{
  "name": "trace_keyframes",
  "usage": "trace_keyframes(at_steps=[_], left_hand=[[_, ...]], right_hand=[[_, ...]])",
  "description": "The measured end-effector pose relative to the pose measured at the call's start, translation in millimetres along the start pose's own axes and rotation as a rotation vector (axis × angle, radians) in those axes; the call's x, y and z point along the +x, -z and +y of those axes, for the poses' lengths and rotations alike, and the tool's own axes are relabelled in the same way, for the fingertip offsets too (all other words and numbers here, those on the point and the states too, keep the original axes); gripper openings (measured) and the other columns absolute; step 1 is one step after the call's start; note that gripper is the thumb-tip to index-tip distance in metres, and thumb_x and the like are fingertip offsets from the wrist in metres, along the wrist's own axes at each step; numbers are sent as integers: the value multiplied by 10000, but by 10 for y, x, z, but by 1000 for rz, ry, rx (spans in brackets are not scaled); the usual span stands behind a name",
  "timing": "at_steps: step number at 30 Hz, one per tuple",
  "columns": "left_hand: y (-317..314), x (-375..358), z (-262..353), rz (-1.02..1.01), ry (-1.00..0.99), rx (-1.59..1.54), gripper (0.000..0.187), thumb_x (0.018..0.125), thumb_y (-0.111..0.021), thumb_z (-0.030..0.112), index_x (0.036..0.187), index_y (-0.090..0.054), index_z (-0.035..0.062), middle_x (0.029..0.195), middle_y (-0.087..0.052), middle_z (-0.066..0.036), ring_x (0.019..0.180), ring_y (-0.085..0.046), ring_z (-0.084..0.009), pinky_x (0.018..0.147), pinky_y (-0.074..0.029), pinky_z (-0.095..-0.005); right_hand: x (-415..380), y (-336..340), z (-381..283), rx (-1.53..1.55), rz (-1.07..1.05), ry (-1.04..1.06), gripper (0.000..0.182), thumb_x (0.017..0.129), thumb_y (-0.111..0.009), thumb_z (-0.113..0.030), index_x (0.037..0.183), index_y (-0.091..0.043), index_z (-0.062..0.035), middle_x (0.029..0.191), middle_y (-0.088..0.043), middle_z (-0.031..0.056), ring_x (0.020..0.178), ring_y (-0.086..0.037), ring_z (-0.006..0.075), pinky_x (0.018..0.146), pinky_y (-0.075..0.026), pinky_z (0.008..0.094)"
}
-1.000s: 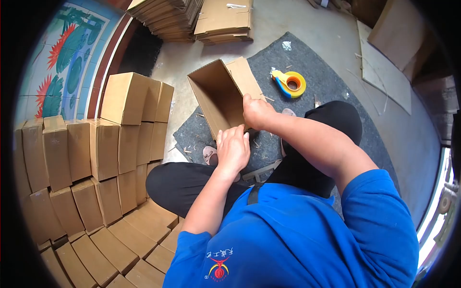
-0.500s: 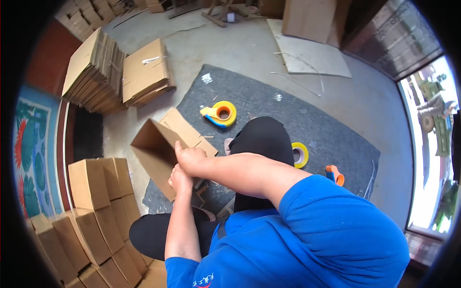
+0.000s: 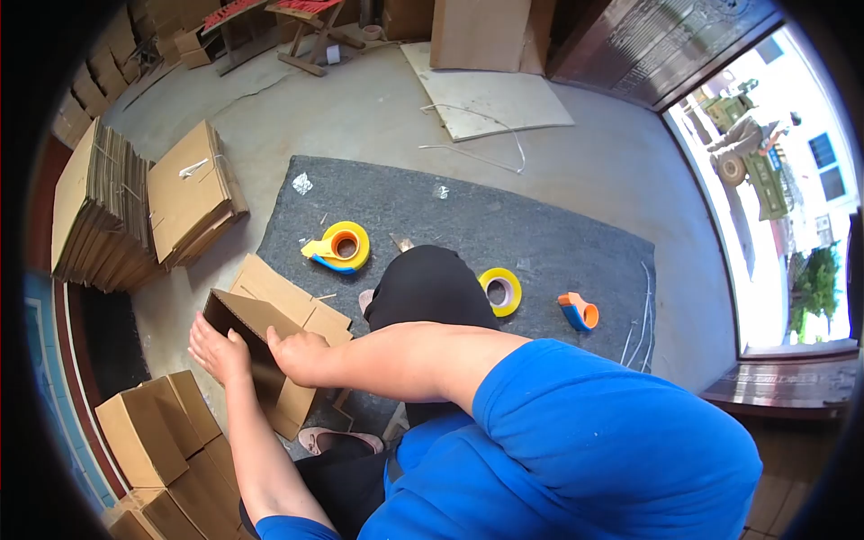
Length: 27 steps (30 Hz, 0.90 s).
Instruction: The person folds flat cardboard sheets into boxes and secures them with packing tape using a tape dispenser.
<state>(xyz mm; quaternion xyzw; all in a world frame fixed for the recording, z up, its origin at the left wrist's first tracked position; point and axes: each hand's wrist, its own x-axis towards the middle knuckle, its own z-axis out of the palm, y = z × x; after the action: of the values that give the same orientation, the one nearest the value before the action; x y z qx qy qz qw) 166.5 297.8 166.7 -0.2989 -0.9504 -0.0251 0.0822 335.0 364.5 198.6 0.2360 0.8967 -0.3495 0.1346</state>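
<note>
- Open brown corrugated cardboard box: a plain rectangular carton with matte walls and a dark hollow interior, lying over the near-left edge of the dark grey felt mat, partly on the mat and partly on the pale concrete floor.
- Orientation: the box lies on its side; its long axis runs from lower right to upper left, and the open mouth faces upper left, with flat flaps spread toward the mat.
- Left hand: fingers spread flat against the outer left wall of the box at its open rim, pressing rather than curling round it.
- Right hand: closed over the upper edge of the same box, fingers hooked on the wall.
- Yellow-and-blue plastic tape dispenser: round, glossy, with an orange core, resting on the mat just beyond the flaps.
- Yellow tape roll and small orange-and-blue tape cutter: on the mat, right of the black-clad knee.
- Bundles of flattened cardboard sheets: stacked on the floor at upper left, ribbed edges showing.
- Assembled closed cardboard boxes: smooth and blocky, packed at lower left.
</note>
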Motion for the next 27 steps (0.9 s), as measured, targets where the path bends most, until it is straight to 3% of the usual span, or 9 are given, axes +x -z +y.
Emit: trace_keyframes(at_steps=[8, 11, 13, 14, 17, 18, 19, 23, 27], left_hand=[[-112, -291, 165, -267, 8, -65, 654, 835, -720, 170, 1413, -431, 66, 1472, -406, -157, 1354, -398, -329, 1128, -332, -445], [119, -224, 142, -546, -44, -64, 597, 886, -656, 267, 1404, -468, 36, 1514, -388, -168, 1372, -408, -334, 1140, -317, -439], [408, -358, 50, -700, -168, -219, 407, 911, -535, 196, 1271, -603, 20, 1239, -627, -231, 1178, -594, -360, 1025, -438, -440], [632, -542, 37, -675, -238, -253, 364, 894, -486, 133, 1201, -643, 14, 1128, -666, -246, 1095, -629, -385, 956, -479, -451], [1255, -1219, 333, -688, -212, -308, 430, 875, -538, 110, 1287, -562, -9, 1226, -621, -249, 1176, -579, -387, 1031, -417, -478], [1170, -1434, 323, -537, -327, -332, 557, 867, -586, 132, 1378, -449, -41, 1340, -543, -260, 1296, -486, -382, 1123, -319, -491], [1096, -1569, 370, -723, -242, -201, 644, 864, -625, 174, 1415, -383, -55, 1429, -452, -263, 1376, -392, -381, 1170, -243, -496], [234, -1863, 272, -421, -177, -329, 832, 786, -730, 157, 1476, -291, 4, 1533, -316, -190, 1445, -269, -356, 1185, -218, -481], [6, -1769, 262, -360, -81, -435, 459, 905, -578, 137, 1347, -507, 36, 1412, -508, -158, 1341, -440, -331, 1138, -303, -474]], right_hand=[[118, -68, -19, 30, 60, -34, 705, 947, -563, -238, 1504, -226, 33, 1086, -701, 176, 965, -700, 283, 802, -554, 394], [125, -71, -9, -24, 37, -49, 846, 862, -675, -204, 1516, -195, 35, 1110, -692, 167, 1014, -682, 273, 821, -546, 379], [78, -28, 11, -73, 57, -11, 787, 865, -627, -190, 1509, -233, 32, 1047, -699, 151, 937, -694, 276, 735, -561, 391], [47, 17, 15, -140, 37, 24, 788, 857, -636, -181, 1505, -243, 34, 1047, -700, 145, 941, -695, 265, 738, -561, 379], [125, -62, 21, -122, 57, 18, 935, 755, -756, -214, 1490, -246, 58, 1064, -700, 144, 966, -697, 261, 764, -568, 371], [-6, 106, -36, -130, 14, 29, 907, 772, -738, -203, 1487, -247, 64, 1060, -704, 148, 962, -701, 265, 766, -570, 382], [45, 26, -25, -131, 32, 35, 863, 796, -701, -171, 1488, -242, 65, 1061, -705, 158, 956, -705, 270, 776, -570, 385], [38, 64, -111, -139, -12, -9, 864, 811, -689, -175, 1486, -212, 78, 1050, -700, 192, 974, -701, 297, 791, -564, 387], [-16, 98, -107, -230, 12, -1, 919, 825, -684, -225, 1531, -157, 34, 1076, -678, 169, 960, -696, 275, 787, -567, 401]])
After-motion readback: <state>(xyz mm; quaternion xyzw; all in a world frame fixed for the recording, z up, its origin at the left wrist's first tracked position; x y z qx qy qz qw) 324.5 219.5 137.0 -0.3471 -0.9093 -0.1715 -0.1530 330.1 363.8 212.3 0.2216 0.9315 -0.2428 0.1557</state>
